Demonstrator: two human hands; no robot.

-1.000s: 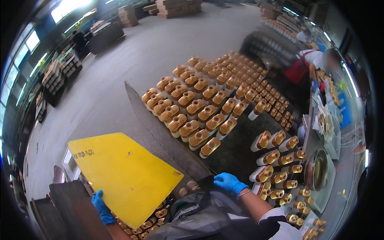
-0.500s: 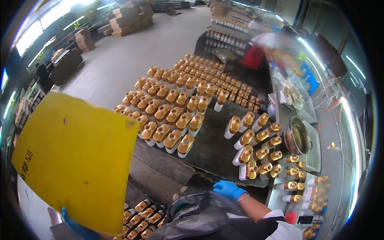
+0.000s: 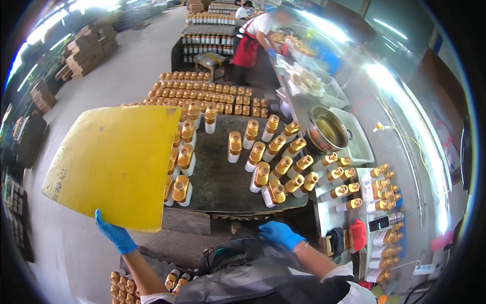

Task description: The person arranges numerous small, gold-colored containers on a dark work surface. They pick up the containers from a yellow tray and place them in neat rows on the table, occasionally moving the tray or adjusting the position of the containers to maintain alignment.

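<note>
My left hand (image 3: 115,233), in a blue glove, grips a large yellow board (image 3: 114,167) by its lower edge. The board is tilted up and hides some of the gold-topped white bottles (image 3: 181,188) behind it. My right hand (image 3: 281,235), also in a blue glove, is just in front of the dark table's (image 3: 212,167) near edge, beside my grey apron (image 3: 243,273). Its fingers point left and are loosely extended, with nothing seen in them. Closest to it on the table is a loose group of gold-and-white bottles (image 3: 274,194).
A metal pot (image 3: 326,129) stands on the right-hand bench, with pale trays (image 3: 354,137), more bottles (image 3: 382,195) and a phone (image 3: 379,223) nearby. Low down by my left arm are bottles (image 3: 121,286). Further off, a person in a red apron (image 3: 245,48) bends over the bench.
The yellow board and my left hand have moved up and to the right in view, bringing the left forearm into sight. My view has turned rightward; the right hand stays near the table edge.
</note>
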